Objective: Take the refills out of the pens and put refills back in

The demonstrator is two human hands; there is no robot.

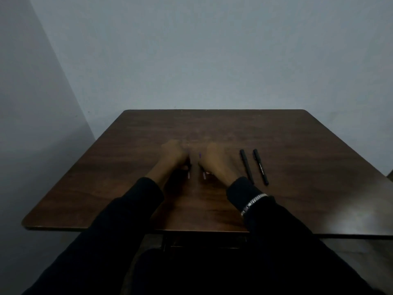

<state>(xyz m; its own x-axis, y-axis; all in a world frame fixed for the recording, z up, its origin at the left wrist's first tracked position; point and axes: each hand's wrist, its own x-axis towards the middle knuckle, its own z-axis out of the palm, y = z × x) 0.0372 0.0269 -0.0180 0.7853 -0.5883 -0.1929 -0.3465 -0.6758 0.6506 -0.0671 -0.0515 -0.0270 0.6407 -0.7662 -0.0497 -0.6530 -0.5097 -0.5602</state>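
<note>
While both hands rest low on the bench (276, 145), each grip is curled around something thin, though the dim, blurred view does not let me tell exactly what each holds or how tightly. At the left hand (172, 155) a dark piece with a pale end (189, 175) pokes out toward the person from under the fingers. At the right hand (214, 160) a similar pale-ended piece (204, 175) shows below the palm, and a small purple tip (200, 155) shows above it, in the gap between the two hands. The hands lie close together, knuckles up, near the middle of the brown wooden surface. Dark sleeves cover both forearms, and a shiny metal bracelet (254, 202) sits over the right sleeve. Just beside the right hand, two black pens (246, 166) lie side by side, nearly parallel and apart from one another, untouched.
</note>
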